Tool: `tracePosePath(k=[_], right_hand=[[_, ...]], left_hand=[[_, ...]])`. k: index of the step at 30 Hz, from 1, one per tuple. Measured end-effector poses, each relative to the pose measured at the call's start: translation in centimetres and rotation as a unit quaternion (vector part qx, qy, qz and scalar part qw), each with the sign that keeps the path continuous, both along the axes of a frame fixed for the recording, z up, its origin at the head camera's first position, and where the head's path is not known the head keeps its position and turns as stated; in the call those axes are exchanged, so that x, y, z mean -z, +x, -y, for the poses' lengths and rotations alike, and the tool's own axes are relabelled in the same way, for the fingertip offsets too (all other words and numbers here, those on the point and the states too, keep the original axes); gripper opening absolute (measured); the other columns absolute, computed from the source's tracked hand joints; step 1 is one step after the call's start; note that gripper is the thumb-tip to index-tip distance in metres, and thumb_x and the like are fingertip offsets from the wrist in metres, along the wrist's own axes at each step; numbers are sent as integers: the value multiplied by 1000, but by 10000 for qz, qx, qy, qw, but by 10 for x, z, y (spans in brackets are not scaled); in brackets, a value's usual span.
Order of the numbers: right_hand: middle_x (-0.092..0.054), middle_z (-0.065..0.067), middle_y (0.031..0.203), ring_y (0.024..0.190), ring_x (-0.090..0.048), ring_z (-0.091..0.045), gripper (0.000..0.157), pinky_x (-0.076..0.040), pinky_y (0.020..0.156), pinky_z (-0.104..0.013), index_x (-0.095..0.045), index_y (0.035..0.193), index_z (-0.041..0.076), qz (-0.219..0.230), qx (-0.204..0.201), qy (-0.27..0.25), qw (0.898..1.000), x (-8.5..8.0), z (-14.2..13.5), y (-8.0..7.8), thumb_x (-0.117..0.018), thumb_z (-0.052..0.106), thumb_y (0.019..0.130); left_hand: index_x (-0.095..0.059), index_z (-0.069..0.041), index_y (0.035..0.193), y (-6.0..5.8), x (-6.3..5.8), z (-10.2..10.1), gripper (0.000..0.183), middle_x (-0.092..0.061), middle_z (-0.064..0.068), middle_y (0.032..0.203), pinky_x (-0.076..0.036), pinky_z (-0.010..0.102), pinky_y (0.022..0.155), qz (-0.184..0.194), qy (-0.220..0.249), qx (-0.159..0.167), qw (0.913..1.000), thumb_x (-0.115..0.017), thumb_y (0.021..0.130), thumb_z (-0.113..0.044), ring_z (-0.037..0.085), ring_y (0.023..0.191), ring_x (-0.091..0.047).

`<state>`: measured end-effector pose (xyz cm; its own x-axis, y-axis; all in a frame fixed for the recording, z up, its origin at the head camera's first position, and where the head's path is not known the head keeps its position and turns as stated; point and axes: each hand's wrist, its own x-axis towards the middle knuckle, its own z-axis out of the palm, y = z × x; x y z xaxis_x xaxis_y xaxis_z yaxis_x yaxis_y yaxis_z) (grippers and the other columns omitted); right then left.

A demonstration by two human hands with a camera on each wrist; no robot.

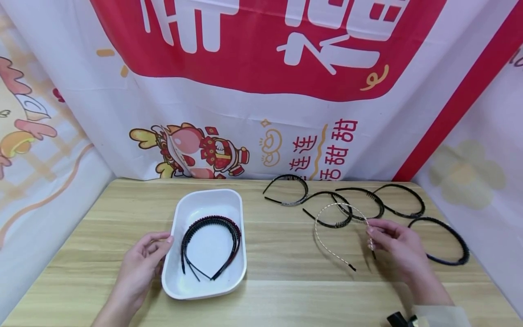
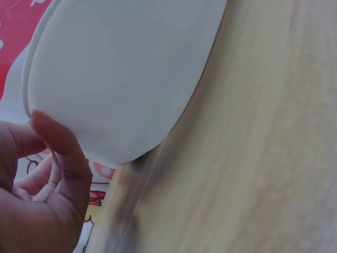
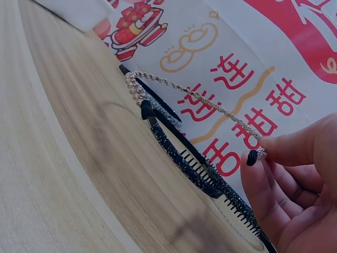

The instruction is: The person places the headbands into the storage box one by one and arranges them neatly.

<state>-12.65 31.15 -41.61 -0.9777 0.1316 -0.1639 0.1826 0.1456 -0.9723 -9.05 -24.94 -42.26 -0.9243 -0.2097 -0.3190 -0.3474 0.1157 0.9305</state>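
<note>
Over wooden table (image 1: pixel 282 309), right fingers (image 1: pixel 386 224) pinch gold headband (image 3: pixel 202 98), open ends pointing nearward; left fingers (image 1: pixel 154 236) hold tray (image 1: pixel 208 202)

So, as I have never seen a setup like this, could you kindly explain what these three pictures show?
There is no machine here, just a person's two bare hands. The widest picture comes from a camera on the head, looking forward and down; the other two come from cameras on each wrist, so the table looks tilted there.

On the wooden table stands a white tray with several dark headbands inside, too overlapped to count surely. Five black headbands lie on the right side of the table. The left hand holds the tray's edge, while the right hand pinches a thin, pale gold headband near one end.
</note>
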Motion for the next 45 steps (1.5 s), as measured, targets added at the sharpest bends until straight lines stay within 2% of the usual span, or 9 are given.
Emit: tracePosePath(k=[18, 27, 31, 35, 38, 41, 45], right_hand=[[-77, 11, 94, 78, -71, -7, 22, -63, 74, -22, -79, 110, 27, -134, 63, 189, 9997, 4, 6, 0, -76, 8, 100], [-77, 12, 97, 83, -71, -7, 24, -64, 77, -22, -76, 124, 13, -203, 5, 178, 9996, -2, 11, 1, -75, 6, 100], [-77, 11, 96, 82, -71, -8, 22, -65, 77, -23, -78, 119, 17, -311, 3, 17, 9995, -6, 16, 0, -76, 5, 100], [-77, 10, 95, 81, -71, -7, 22, -65, 76, -23, -79, 111, 25, -383, -45, -32, 9993, -9, 26, -4, -77, 7, 99], [-77, 11, 95, 82, -71, -7, 22, -65, 77, -23, -78, 111, 26, -347, -107, 19, 9993, -10, 33, -8, -76, 8, 100], [-77, 12, 96, 83, -71, -6, 23, -65, 78, -23, -76, 121, 17, -322, -190, 94, 9993, -13, 41, -11, -75, 7, 101], [-76, 13, 97, 85, -72, -7, 36, -64, 80, -23, -67, 136, -1, -267, -252, 157, 9992, -15, 52, -15, -74, 7, 101]], left_hand=[[-60, -16, 139, 0, 2, 2, 42, -73, -13, 99, -61, 27, 76, -123, 98, 23, 9999, -73, 104, -36, 10, 92, -68], [-61, -18, 137, 0, 2, 2, 40, -73, -13, 98, -60, 27, 75, -112, 110, 5, 9999, -74, 104, -34, 10, 90, -67], [-60, -17, 139, 0, 1, 2, 43, -73, -15, 99, -61, 26, 75, -92, 114, 25, 9999, -74, 103, -36, 9, 91, -68], [-60, -17, 139, 0, 0, 2, 43, -74, -15, 100, -60, 27, 75, -88, 118, 21, 9999, -74, 103, -36, 9, 92, -68], [-61, -18, 138, 0, 0, 2, 41, -73, -14, 99, -60, 27, 75, -84, 112, 6, 9999, -74, 103, -36, 9, 91, -68], [-62, -19, 137, 0, 0, 2, 40, -73, -14, 98, -60, 27, 74, -102, 136, -15, 9999, -75, 103, -36, 9, 90, -68], [-63, -19, 134, 1, 0, 1, 36, -73, -14, 97, -59, 26, 72, -149, 166, -27, 9997, -75, 103, -35, 9, 88, -67]])
